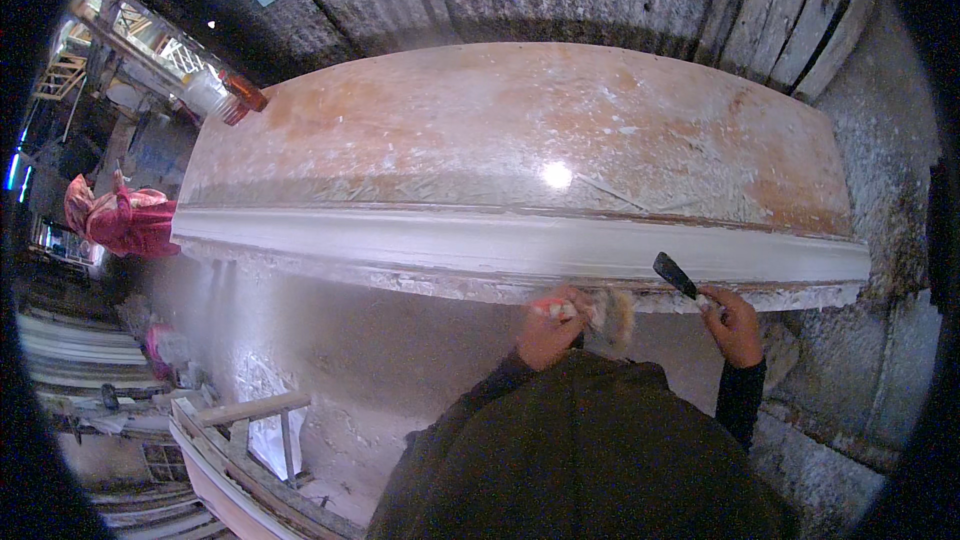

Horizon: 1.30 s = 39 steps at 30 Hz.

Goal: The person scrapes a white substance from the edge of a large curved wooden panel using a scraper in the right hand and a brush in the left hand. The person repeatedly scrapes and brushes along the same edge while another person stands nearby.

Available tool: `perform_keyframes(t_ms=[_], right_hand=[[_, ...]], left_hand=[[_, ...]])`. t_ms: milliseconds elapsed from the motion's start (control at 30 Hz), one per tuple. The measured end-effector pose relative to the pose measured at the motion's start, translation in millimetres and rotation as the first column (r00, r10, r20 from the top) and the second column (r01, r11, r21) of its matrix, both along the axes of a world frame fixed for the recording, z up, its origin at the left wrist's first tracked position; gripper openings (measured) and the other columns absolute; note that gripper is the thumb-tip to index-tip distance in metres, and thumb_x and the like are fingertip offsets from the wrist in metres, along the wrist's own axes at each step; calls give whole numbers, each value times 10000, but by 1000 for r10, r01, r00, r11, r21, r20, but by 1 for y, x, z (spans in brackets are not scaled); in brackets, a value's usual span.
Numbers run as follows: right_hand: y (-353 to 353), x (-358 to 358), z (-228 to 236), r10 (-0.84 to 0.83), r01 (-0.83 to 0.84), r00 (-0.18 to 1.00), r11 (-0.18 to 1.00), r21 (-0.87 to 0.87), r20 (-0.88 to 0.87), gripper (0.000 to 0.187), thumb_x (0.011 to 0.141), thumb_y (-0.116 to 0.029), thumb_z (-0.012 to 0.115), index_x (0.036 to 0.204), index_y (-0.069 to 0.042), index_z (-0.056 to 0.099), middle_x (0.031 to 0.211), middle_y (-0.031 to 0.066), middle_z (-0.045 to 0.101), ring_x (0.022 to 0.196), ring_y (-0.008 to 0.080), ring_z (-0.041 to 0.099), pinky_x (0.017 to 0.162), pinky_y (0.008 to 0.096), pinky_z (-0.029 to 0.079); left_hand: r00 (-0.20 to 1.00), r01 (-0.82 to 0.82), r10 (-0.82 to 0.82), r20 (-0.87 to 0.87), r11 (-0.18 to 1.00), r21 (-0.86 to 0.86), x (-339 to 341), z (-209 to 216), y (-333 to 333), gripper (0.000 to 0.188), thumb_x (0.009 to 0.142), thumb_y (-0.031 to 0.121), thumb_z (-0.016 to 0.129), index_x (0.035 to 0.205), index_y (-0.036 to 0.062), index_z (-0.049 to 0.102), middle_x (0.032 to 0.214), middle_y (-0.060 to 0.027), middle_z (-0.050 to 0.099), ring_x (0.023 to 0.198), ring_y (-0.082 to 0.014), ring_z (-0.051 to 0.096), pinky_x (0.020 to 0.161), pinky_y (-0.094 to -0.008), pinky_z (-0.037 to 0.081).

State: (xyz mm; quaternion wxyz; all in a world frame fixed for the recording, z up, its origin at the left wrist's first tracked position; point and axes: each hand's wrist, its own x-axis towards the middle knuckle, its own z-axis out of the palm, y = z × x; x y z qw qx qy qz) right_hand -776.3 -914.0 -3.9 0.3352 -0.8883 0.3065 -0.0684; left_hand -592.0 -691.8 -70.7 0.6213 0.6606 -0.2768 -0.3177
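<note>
My left hand is closed near the front edge of a long table. A pale, shaggy brush-like thing sticks out to the right of its fingers, and a reddish-and-white bit shows at the fingers; its exact kind is blurred. My right hand is closed round the light handle of a putty knife, whose dark blade points up and left over the table edge. Between the hands and the tabletop runs a long white-coated moulded strip, smooth on top and ragged along its near edge.
A clear plastic container and a reddish-brown jar stand at the table's far left corner. Beyond the left end is a person in pink clothing. A wooden frame lies at lower left. Rough walls border the back and right.
</note>
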Motion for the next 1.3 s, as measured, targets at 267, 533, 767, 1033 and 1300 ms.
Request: perform_keyframes(t_ms=[267,533,767,1033,1300], right_hand=[[8,-5,6,-44,44,995,999,4,-90,273,769,-143,564,1040,-108,572,993,134,582,813,255,581,662,320,472],[18,-10,-14,12,-15,998,999,-50,-64,264,756,-107,558,1018,-89,583,979,150,587,853,268,585,664,317,476],[25,-3,-16,41,-42,999,993,-107,-8,261,755,-120,560,1013,-98,586,954,143,595,763,253,590,603,301,477],[32,10,-16,73,-63,992,993,100,-99,288,770,-143,553,1056,-115,566,994,126,582,799,253,582,643,318,485],[78,112,-55,420,-443,886,892,-90,-194,282,793,-253,528,1064,-181,560,906,97,571,829,287,560,679,376,472]], left_hand=[[840,-463,409,357,883,81,55,19,68,119,752,22,551,870,10,539,880,-83,557,788,-209,545,724,-304,459],[812,-414,373,449,910,-7,76,-28,82,200,713,2,595,906,42,562,911,-81,579,791,-206,564,715,-292,460],[976,204,-204,81,979,14,22,-33,1,188,789,111,588,961,42,554,979,-63,563,840,-144,546,746,-270,452],[883,-433,323,-340,838,-331,102,-6,106,245,817,112,453,1029,-7,482,956,-114,519,783,-176,528,687,-259,474],[659,-663,669,345,733,-155,111,34,128,149,719,95,617,838,32,554,838,-44,550,788,-143,510,722,-274,417]])
